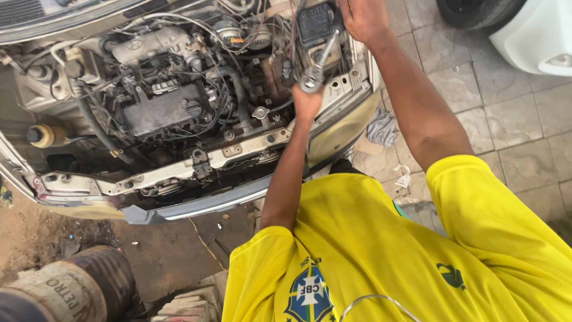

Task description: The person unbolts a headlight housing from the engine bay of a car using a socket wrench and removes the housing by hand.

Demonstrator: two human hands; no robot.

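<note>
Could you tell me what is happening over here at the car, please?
A person in a yellow shirt leans over an open engine bay. The left hand grips a metal ratchet wrench at its lower end, and the right hand is up by the black battery. A grey rag lies on the tiled floor.

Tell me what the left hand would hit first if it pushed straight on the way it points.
Likely the black battery just beyond the metal ratchet wrench that the left hand grips; depth is unclear.

Grey paved floor (506, 113) in daylight, dirt patch (24, 232) beside.
</note>
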